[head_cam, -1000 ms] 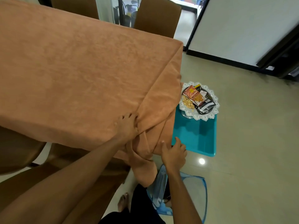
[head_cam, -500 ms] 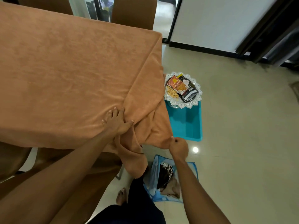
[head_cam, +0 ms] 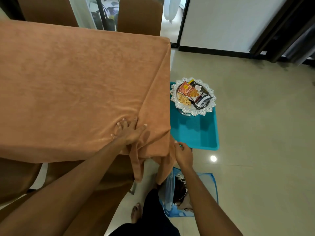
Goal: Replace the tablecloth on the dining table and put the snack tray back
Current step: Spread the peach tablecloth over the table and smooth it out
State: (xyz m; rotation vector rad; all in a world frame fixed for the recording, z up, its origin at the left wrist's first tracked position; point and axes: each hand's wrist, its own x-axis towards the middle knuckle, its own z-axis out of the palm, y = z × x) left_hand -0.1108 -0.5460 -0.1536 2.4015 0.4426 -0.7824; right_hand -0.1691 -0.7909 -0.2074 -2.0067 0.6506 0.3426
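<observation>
An orange-brown tablecloth (head_cam: 76,86) covers the dining table, and its near right corner hangs in loose folds. My left hand (head_cam: 129,132) presses flat on the cloth just inside that corner, fingers spread. My right hand (head_cam: 183,153) is below the table edge at the right side of the corner, its curled fingers and thumb holding the hanging fold. The silver snack tray (head_cam: 210,108), with snack packets and nuts on it, stands on a turquoise plastic tray (head_cam: 196,135) on the floor right of the table.
A blue bag (head_cam: 204,191) with dark items inside lies open on the floor under my right forearm. Brown chairs stand at the far side (head_cam: 139,16) and the near side (head_cam: 105,184) of the table. My bare foot (head_cam: 136,212) is on the tiled floor.
My right hand rose from the cloth's low hem to the fold just under the table corner. The left hand's fingers spread flatter on the cloth, and the corner folds hang tighter.
</observation>
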